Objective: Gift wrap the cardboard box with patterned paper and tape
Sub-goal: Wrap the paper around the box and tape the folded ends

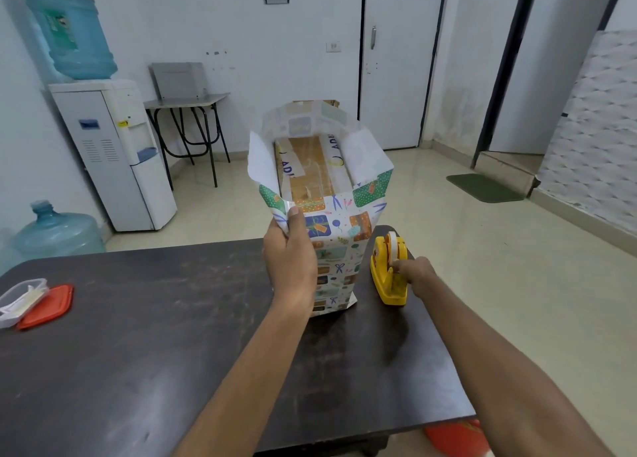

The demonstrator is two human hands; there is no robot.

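Taping step: left hand (291, 250) grips the patterned paper (339, 250) around the cardboard box (310, 167), right hand (415, 274) at its 3 o'clock pinches tape (392, 244) at the yellow dispenser (384, 284); next, likely tear a strip.

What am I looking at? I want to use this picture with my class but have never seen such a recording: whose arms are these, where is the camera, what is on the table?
There is no machine here: these are a person's two bare arms. The one picture comes from a camera worn on the head, looking forward and down. On the dark table stands a cardboard box on end, with patterned wrapping paper round its sides, open at the top. The left hand grips the paper's near upper edge. The right hand reaches to a yellow tape dispenser beside the box, fingers at the tape; whether they hold it is unclear. Far left lie a clear plastic tub and a red lid.
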